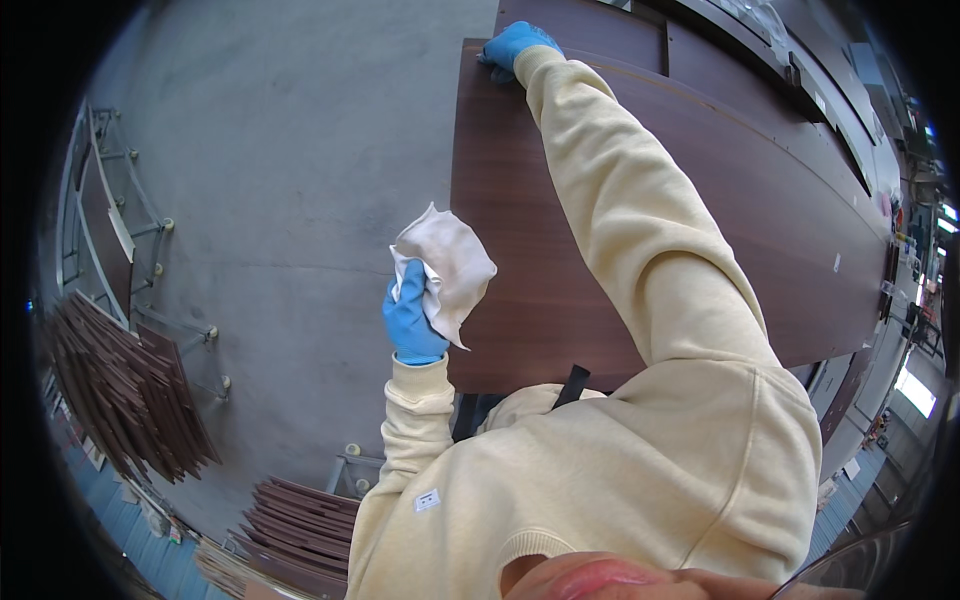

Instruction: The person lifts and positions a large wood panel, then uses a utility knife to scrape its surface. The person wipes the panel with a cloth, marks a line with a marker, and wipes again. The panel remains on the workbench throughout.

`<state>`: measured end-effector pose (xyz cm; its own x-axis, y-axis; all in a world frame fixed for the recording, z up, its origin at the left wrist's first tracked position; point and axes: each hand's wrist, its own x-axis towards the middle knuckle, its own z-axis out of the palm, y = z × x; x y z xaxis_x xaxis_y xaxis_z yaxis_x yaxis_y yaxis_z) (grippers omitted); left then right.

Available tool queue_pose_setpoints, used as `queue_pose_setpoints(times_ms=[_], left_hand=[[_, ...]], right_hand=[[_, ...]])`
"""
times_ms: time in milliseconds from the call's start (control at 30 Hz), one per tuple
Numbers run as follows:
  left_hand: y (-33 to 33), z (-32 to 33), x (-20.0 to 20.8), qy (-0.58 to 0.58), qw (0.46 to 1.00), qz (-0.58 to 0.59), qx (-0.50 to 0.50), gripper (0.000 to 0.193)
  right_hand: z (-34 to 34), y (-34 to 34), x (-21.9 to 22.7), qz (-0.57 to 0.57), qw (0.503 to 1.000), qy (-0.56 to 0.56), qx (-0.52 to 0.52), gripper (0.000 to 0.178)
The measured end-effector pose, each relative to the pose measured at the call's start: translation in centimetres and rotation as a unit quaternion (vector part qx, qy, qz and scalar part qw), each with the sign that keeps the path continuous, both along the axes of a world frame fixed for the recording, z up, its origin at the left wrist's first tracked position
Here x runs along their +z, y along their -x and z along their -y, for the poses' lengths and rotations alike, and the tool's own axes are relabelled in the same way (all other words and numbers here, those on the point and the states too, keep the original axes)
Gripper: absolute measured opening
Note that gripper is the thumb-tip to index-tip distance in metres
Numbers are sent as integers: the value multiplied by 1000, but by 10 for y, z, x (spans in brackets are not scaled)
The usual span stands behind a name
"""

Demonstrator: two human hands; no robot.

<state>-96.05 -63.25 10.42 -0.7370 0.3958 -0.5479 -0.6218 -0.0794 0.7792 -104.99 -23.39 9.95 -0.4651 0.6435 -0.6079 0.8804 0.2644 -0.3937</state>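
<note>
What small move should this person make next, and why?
Probably bring the white cloth farther right over the brown panel: the left hand holds it near the panel's left edge, while the right hand is at the far left corner.

One person point(620, 460) over there, one gloved left hand point(412, 325), one gloved right hand point(517, 42), one white cloth point(455, 262), one broad panel point(530, 270) nearest them, one sweatshirt label point(427, 500), two board stacks point(135, 395) point(300, 530)

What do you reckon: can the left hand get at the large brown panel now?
Likely yes: the large brown panel lies beside the left hand, only its white cloth visibly between.
</note>
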Motion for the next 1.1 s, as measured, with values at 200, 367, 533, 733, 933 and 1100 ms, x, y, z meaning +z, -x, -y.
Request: queue_pose_setpoints(times_ms=[200,367,533,733,933,1100], left_hand=[[-4,-8,1,-30,999,1,16,23],[-5,-17,6,-61,992,56,92,35],[1,-23,14,-3,996,-71,45,51],[4,-34,-3,-26,961,-264,-78,65],[10,-3,-1,-113,991,-32,-60,64],[9,39,-18,-30,999,-4,-30,63]], right_hand=[[-9,-42,-12,-208,971,114,-35,23],[87,-104,-30,-430,886,173,22,37],[194,-135,41,-315,820,477,1,69],[169,-152,53,-395,814,406,-131,38],[-40,-280,36,-379,791,-458,-144,25],[-85,-323,4,-59,795,-598,-88,33]])
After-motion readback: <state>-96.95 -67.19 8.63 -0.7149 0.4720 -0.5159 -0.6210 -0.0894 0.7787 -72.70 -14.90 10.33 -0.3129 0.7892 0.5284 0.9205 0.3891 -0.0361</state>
